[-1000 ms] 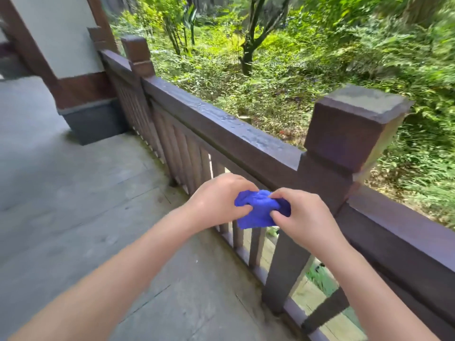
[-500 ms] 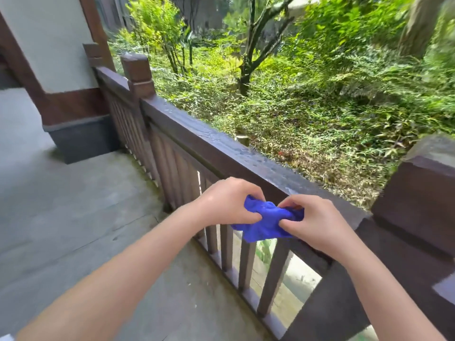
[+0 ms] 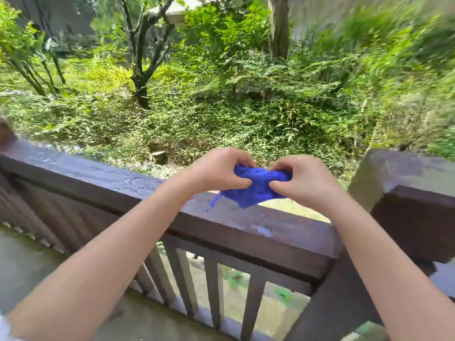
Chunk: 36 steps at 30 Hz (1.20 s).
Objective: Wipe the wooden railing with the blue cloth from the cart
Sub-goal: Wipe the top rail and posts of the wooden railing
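Observation:
The blue cloth (image 3: 256, 188) is bunched between both hands, just above the top rail of the dark brown wooden railing (image 3: 103, 178). My left hand (image 3: 219, 172) grips its left side, and my right hand (image 3: 305, 180) grips its right side. A corner of the cloth hangs down toward the rail. Whether the cloth touches the wood is unclear. The rail's top looks wet and patchy. The cart is out of view.
A square railing post (image 3: 403, 183) rises just right of my right hand. Vertical balusters (image 3: 214, 291) run below the rail. Grey stone flooring (image 3: 22, 267) lies on my side. Beyond the railing are dense green plants and trees (image 3: 142, 70).
The view has turned to face the railing straight on, and both hands have lifted the cloth from in front of the balusters to above the top rail.

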Motion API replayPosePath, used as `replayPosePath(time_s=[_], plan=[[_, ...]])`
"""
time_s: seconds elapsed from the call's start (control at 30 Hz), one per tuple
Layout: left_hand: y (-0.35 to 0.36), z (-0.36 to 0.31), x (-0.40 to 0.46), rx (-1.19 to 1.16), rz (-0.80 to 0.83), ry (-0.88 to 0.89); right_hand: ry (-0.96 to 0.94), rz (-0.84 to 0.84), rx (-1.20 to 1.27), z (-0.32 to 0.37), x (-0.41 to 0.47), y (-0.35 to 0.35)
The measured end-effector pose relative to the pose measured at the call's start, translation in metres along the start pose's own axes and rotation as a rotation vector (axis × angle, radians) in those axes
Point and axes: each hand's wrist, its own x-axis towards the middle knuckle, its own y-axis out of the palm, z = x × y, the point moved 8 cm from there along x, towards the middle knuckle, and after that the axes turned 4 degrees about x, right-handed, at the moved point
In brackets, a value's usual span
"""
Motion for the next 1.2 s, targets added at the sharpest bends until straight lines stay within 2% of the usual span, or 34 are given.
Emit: replayPosePath(time_s=[0.1, 0.27, 0.33, 0.4, 0.47, 0.57, 0.63, 0.7, 0.77, 0.93, 1.07, 1.2], plan=[[0.01, -0.006, 0.036, 0.021, 0.055, 0.125, 0.121, -0.072, -0.063, -0.018, 0.003, -0.006], [0.071, -0.025, 0.056, 0.103, 0.18, 0.333, 0.331, -0.091, -0.156, -0.06, -0.026, 0.012], [0.102, -0.028, 0.05, 0.077, 0.262, 0.363, 0.415, -0.13, -0.104, -0.077, -0.05, 0.028], [0.128, -0.028, 0.04, 0.063, 0.35, 0.377, 0.511, -0.097, -0.062, -0.093, -0.07, 0.05], [0.137, -0.025, 0.034, 0.068, 0.337, 0.371, 0.561, -0.064, -0.056, -0.104, -0.08, 0.067], [0.139, -0.017, 0.028, 0.009, 0.21, 0.232, 0.52, -0.148, -0.067, -0.106, -0.078, 0.068], [0.148, -0.022, 0.022, 0.093, 0.103, 0.188, 0.475, -0.115, -0.128, -0.109, -0.074, 0.078], [0.171, -0.029, 0.013, 0.158, 0.107, 0.205, 0.416, 0.03, -0.27, -0.115, -0.071, 0.097], [0.186, -0.03, 0.011, 0.199, 0.112, 0.224, 0.39, 0.09, -0.38, -0.122, -0.069, 0.106], [0.185, -0.012, 0.013, 0.24, 0.1, 0.216, 0.372, 0.006, -0.411, -0.122, -0.061, 0.114], [0.162, 0.046, 0.001, 0.355, 0.076, 0.091, 0.281, -0.001, -0.357, -0.084, -0.027, 0.151], [0.13, 0.127, -0.02, 0.399, 0.071, -0.086, 0.182, 0.078, -0.241, -0.03, 0.019, 0.203]])
